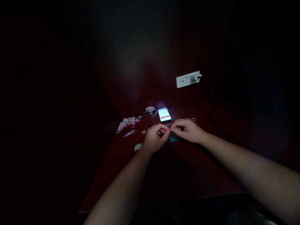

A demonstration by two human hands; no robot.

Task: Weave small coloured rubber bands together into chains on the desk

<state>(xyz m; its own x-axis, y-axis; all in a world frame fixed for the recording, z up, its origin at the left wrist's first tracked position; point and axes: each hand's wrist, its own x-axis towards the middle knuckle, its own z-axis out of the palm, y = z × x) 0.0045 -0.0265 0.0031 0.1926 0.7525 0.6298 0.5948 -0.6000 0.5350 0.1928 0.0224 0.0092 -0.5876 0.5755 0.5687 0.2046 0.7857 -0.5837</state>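
My left hand (156, 137) and my right hand (187, 130) meet over the dark red table, thumbs and fingertips pinched together. Whatever lies between them is too small and dark to make out. Just beneath my right hand is a cluster of blue bands (173, 139). A pale ring-shaped band (168, 125) lies beyond the fingertips. Beside my left wrist sits a bunch of cream-coloured bands (138, 147), partly covered by the hand. A single yellow band (143, 132) rests left of that hand.
A mixed pile of coloured small bands (127, 122) lies at the table's left, with a smaller group (128, 134) nearer me. A round clear container (151, 111) stands behind, beside a lit phone (165, 115). A wall socket (187, 79) holds a plug with a dark cable (217, 107).
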